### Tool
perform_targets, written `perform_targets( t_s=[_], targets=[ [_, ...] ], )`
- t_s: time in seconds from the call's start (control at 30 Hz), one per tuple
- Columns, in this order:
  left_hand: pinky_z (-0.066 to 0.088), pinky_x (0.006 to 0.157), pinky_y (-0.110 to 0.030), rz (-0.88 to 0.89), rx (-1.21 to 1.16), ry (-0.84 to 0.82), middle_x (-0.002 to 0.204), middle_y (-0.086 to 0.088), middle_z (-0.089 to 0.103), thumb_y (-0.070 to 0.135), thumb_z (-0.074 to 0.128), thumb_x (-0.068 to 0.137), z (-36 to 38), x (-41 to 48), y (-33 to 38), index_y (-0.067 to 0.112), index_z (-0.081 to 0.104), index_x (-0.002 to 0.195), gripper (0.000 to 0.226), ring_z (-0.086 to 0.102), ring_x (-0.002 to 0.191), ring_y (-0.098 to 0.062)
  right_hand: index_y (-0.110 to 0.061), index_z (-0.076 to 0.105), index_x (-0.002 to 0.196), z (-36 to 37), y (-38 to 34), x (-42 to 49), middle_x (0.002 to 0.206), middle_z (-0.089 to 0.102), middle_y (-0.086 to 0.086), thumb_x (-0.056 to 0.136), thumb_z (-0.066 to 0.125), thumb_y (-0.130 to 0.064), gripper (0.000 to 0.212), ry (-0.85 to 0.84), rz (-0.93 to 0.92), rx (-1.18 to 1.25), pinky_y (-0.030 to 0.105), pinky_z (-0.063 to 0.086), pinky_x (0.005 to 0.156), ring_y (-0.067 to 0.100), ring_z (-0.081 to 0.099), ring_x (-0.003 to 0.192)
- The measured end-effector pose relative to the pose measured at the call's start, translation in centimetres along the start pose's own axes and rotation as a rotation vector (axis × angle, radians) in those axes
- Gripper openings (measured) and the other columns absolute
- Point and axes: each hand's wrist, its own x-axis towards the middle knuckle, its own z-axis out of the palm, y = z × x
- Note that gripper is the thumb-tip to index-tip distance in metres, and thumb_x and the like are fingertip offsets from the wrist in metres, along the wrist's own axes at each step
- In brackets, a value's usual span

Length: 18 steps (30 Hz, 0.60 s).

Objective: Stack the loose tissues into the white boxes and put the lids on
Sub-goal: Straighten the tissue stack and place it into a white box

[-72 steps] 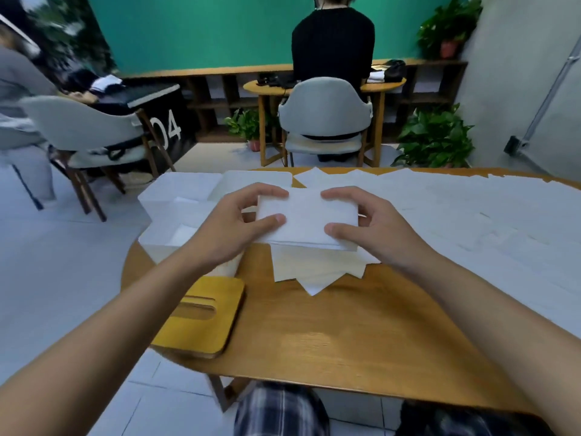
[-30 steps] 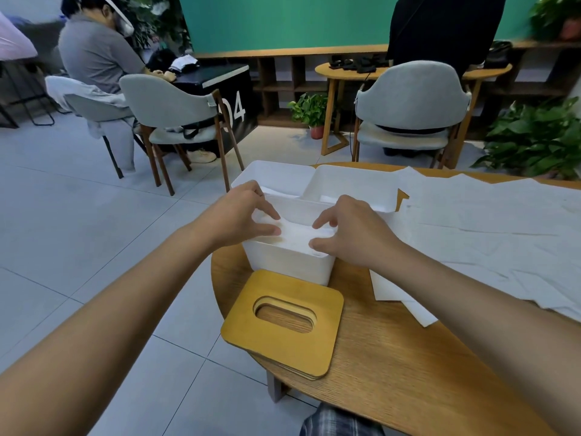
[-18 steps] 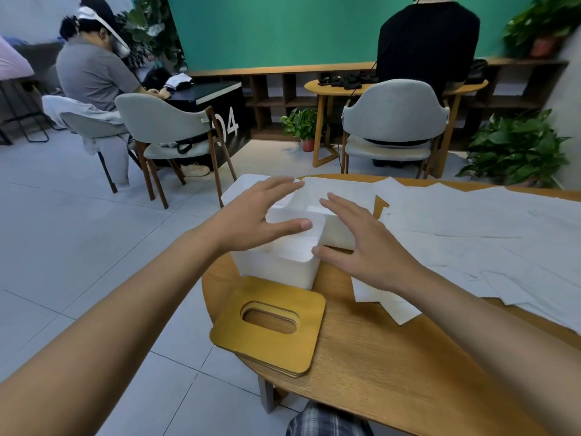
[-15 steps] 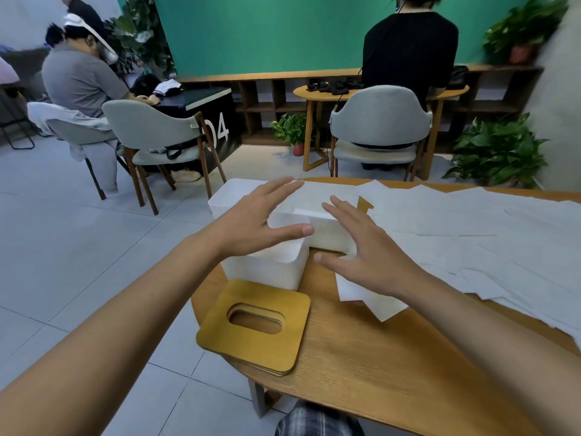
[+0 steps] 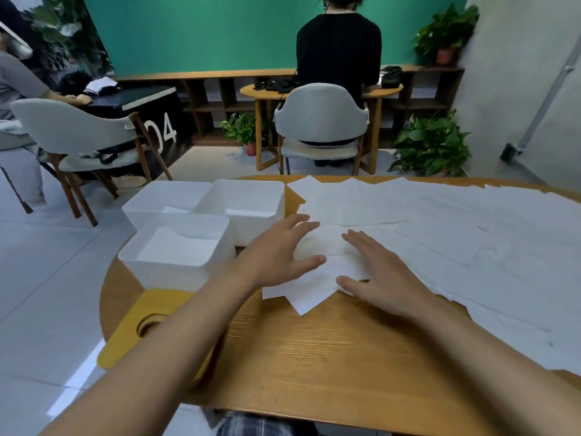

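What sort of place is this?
Likely a shared workroom or studio: another person at a second wooden table, a black counter marked 04, potted plants below a green wall.

Left hand (image 5: pixel 276 256), right hand (image 5: pixel 380 275) off box (image 5: pixel 169 275), now spread over loose tissues (image 5: pixel 330 247).
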Motion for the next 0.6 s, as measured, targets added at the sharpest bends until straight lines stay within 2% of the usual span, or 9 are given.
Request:
perform_targets(
  t_s=[0.1,0.23,0.33,0.4,0.47,0.6],
  targets=[
    [0.038,0.114,-0.028,0.038,-0.001,0.075,0.163,0.010,0.038,0.053,0.061,0.100,2.4,1.1,1.4,0.031,0.050,0.153,0.058,0.036,0.148,-0.008,-0.038,0.025,0.163,0.1,2.1,-0.1,0.170,0.016,-0.022,0.094,0.070,-0.046,0.083,0.017,0.018,0.005,0.018,0.011,0.116,-0.001,0.009,0.157],
    [0.037,0.115,-0.029,0.003,-0.030,0.022,0.161,0.006,0.043,0.042,0.064,0.101,5.5,2.8,1.5,0.026,0.048,0.154,0.057,0.041,0.146,-0.014,-0.040,0.026,0.163,0.5,4.0,0.2,0.170,0.015,-0.026,0.094,0.068,-0.047,0.081,0.030,0.013,-0.019,0.025,0.013,0.126,-0.005,0.006,0.157],
    [0.038,0.115,-0.031,-0.030,-0.085,0.059,0.158,0.005,0.049,0.040,0.067,0.100,7.2,3.8,0.9,0.022,0.054,0.151,0.055,0.045,0.144,-0.015,-0.041,0.028,0.162,0.8,4.9,0.5,0.168,0.018,-0.027,0.095,0.066,-0.049,0.078,0.056,0.009,-0.035,0.021,0.012,0.123,-0.004,0.009,0.157],
    [0.038,0.112,-0.026,-0.033,-0.107,0.114,0.154,0.004,0.055,0.040,0.069,0.099,8.0,4.1,0.5,0.021,0.058,0.147,0.053,0.049,0.141,-0.014,-0.040,0.031,0.161,1.2,5.3,0.5,0.168,0.023,-0.026,0.094,0.066,-0.051,0.076,0.078,0.007,-0.029,0.024,0.016,0.126,-0.003,0.013,0.156],
    [0.039,0.106,-0.022,-0.024,-0.111,0.171,0.144,0.005,0.064,0.038,0.069,0.099,8.6,4.3,0.2,0.021,0.065,0.140,0.045,0.056,0.133,-0.013,-0.040,0.033,0.161,1.6,5.4,0.6,0.167,0.026,-0.024,0.094,0.065,-0.052,0.075,0.091,0.008,-0.028,0.025,0.018,0.126,-0.003,0.016,0.155],
    [0.050,0.091,-0.027,0.005,-0.081,0.270,0.122,0.005,0.076,0.022,0.064,0.101,9.2,4.6,0.1,0.019,0.075,0.124,0.025,0.069,0.112,-0.016,-0.036,0.042,0.157,1.8,5.2,1.0,0.159,0.039,-0.020,0.095,0.067,-0.049,0.068,0.164,-0.007,-0.058,0.018,0.023,0.116,0.001,0.030,0.149]
  ],
)
